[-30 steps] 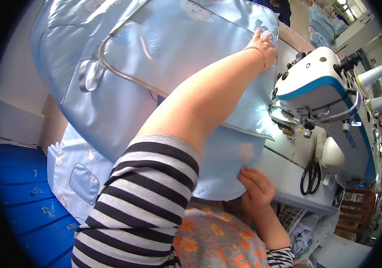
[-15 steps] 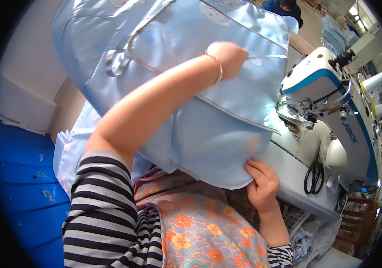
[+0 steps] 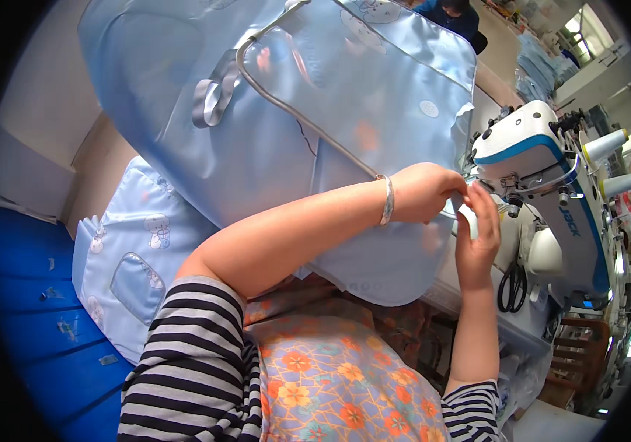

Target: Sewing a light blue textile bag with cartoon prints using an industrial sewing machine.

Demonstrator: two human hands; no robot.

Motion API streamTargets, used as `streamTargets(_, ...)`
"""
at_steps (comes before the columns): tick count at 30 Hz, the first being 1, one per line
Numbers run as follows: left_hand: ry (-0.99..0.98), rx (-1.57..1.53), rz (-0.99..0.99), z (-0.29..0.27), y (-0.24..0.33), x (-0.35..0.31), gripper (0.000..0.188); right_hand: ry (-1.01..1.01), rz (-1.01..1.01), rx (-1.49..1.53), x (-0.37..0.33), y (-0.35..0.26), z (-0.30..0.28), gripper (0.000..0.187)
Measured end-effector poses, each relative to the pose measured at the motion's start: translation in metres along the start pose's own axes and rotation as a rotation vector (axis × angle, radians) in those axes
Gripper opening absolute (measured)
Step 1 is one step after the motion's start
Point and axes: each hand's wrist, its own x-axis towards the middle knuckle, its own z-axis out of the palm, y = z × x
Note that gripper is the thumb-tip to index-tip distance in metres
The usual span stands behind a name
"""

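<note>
A large sheet of pale blue satiny fabric (image 3: 374, 258) with cartoon prints and grey binding (image 3: 308, 127) spreads across the sewing table. My left hand (image 3: 422, 193), a bracelet at its wrist, lies over the fabric's right side with its fingers closed on the edge, where the binding runs out. Close against those fingertips, my right hand (image 3: 480, 232) has its thumb and fingers bent together at the same edge. What exactly lies between its fingertips is mostly hidden. Just beyond both hands stands a white and blue sewing machine (image 3: 522, 140); its needle area is partly covered.
Black scissors (image 3: 512, 287) lie on the table right of my right hand. Thread cones (image 3: 604, 146) stand on the machine's far side. More printed blue fabric (image 3: 138, 250) hangs at left above a blue surface (image 3: 50, 331). Another person (image 3: 452, 18) sits at the far end.
My left hand has come down and right to the fabric's edge. My right hand has risen from the lower corner to meet it. The fabric has shifted, exposing more of the printed piece at left.
</note>
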Motion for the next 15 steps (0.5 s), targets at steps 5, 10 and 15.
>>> streamTargets(5,0.05,0.358,0.099,0.01,-0.013,0.007,0.019,0.049,-0.091,-0.015,-0.004,0.005,0.007,0.024)
streamTargets(10,0.115,0.327,0.172,0.014,-0.019,0.006,0.023,0.052,0.077,0.09,-0.008,0.01,0.003,0.017)
streamTargets(15,0.086,-0.042,-0.166,0.016,-0.015,0.007,0.025,0.042,0.183,0.271,-0.01,0.015,0.004,0.016)
